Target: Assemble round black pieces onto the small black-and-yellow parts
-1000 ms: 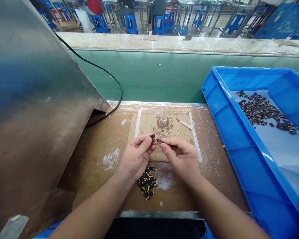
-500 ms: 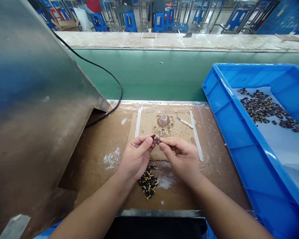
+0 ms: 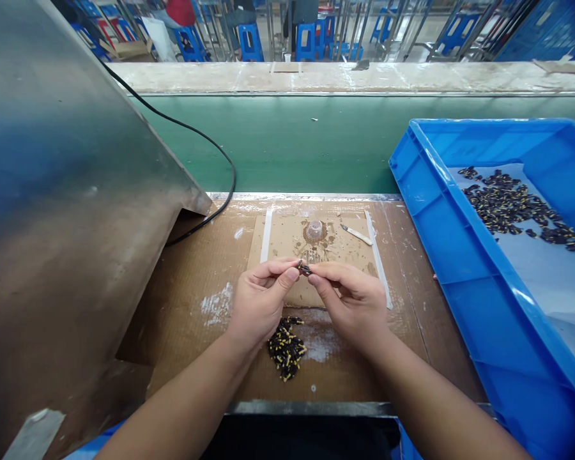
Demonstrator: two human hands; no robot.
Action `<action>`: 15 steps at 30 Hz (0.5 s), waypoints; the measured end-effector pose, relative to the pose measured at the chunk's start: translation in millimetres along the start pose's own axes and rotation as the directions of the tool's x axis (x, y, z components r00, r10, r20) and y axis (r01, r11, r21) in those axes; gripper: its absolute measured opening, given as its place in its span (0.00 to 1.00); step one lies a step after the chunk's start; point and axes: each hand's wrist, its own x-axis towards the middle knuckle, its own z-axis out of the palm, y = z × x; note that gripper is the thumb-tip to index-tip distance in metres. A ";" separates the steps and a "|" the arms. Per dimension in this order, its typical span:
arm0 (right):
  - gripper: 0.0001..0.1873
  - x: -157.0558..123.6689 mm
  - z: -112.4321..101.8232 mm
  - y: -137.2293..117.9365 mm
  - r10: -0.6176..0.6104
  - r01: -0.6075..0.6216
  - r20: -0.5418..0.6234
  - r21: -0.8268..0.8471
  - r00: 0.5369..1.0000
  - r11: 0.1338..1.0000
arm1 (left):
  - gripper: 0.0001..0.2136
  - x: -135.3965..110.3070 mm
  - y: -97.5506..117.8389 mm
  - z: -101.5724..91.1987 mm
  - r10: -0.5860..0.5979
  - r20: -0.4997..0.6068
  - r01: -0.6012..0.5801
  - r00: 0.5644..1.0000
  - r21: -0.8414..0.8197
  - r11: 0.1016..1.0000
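Observation:
Between my two hands is a small black part [image 3: 303, 269] with a bit of yellow on it, pinched at both ends. My left hand [image 3: 263, 294] grips its left end between thumb and forefinger. The fingertips of my right hand [image 3: 352, 297] close on its right end. Whether it is one part or two pressed together, I cannot tell. Just below my hands, a pile of small black parts with yellow tips [image 3: 286, 351] lies on the cardboard-covered bench [image 3: 182, 319]. Beyond my fingers, a small clear cup [image 3: 314, 230] stands on a taped cardboard sheet [image 3: 282, 233].
A white-handled knife-like tool [image 3: 357, 234] lies right of the cup. The blue bin [image 3: 441, 243] on the right holds many similar parts on white paper. A metal panel [image 3: 76, 191] and black cable [image 3: 196, 131] stand left. A green belt [image 3: 292, 147] runs behind.
My fingertips have drawn closer together around the small black part, and its yellow bit shows less. The pile and the cup have stayed put.

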 end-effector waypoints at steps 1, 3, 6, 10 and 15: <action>0.13 0.4 -0.7 -0.1 -0.008 0.008 0.010 -0.004 1.000 1.000 | 0.06 -0.1 -0.7 -0.7 0.012 0.003 -0.012 1.000 0.016 1.000; 0.13 0.7 -1.3 -0.2 -0.020 0.020 0.012 -0.025 1.000 0.999 | 0.05 -0.5 -1.9 -2.2 0.048 0.011 -0.049 0.999 0.060 0.997; 0.13 -0.4 -0.1 0.2 -0.047 0.046 -0.004 -0.074 0.999 0.996 | 0.03 -2.9 -2.6 -3.5 0.143 0.027 -0.145 0.989 0.173 0.974; 0.13 -1.8 2.0 0.8 -0.061 0.058 -0.031 -0.098 0.998 0.993 | 0.03 -9.5 -0.8 -0.8 0.271 0.043 -0.269 0.962 0.339 0.902; 0.14 2.2 -1.4 -1.3 -0.100 0.092 -0.057 -0.119 0.993 0.989 | 0.07 -13.7 2.1 5.6 0.284 0.066 -0.288 0.957 0.361 0.887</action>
